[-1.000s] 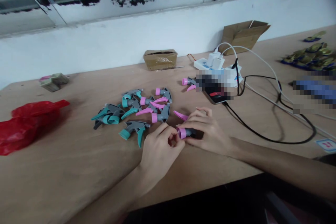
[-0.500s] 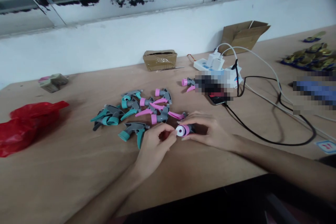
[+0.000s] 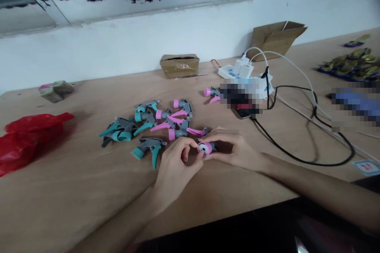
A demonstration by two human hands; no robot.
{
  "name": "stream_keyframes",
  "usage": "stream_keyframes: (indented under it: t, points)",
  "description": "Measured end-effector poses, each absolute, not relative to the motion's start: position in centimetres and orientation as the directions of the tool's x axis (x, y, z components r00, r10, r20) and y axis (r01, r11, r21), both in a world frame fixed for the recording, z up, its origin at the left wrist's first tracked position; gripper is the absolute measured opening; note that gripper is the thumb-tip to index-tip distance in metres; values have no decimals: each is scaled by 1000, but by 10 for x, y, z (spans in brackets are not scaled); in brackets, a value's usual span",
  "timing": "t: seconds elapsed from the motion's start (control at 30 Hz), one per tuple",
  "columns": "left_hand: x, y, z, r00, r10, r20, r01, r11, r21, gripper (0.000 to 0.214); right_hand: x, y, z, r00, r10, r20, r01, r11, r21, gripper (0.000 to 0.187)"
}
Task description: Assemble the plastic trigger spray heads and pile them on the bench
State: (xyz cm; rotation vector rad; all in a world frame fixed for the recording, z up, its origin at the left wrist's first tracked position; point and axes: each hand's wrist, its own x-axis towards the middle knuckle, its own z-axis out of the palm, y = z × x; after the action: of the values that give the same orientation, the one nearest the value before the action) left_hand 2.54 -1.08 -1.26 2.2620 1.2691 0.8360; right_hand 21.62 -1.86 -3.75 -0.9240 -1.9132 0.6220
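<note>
The right hand is clamped around a pink-and-grey spray head, right of the left hand, whose fingertips touch its pink collar; whether they grip the white insert cannot be told; a teal-and-grey sprayer lies left of that hand

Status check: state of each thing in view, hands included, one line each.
Right hand: holding the spray head
Left hand: at the mouth of the pink collar
White insert: inside the collar
Loose teal spray heads: lying grouped
Loose pink spray heads: lying down
Red bag: crumpled
Large cardboard box: flaps open
Small cardboard box: dark gap on top
Power strip: adapters plugged in
Phone: apparently plugged in, partly pixelated
</note>
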Motion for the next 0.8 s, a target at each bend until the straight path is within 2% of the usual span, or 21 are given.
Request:
stream_keyframes:
  t: [0.33,0.67,0.8]
  points:
    - [23,-12,-17,474,813,338,590,-578,564,9,214,-19,-40,-341,777,529,349,627,-696,35]
    - [25,-13,-13,433,830,352,624,-558,548,6,215,-20,-37,-310,797,519,377,604,-703,36]
    - [24,-9,-14,464,828,315,627,-558,544,6,215,-20,-39,-309,789,531,399,614,-681,35]
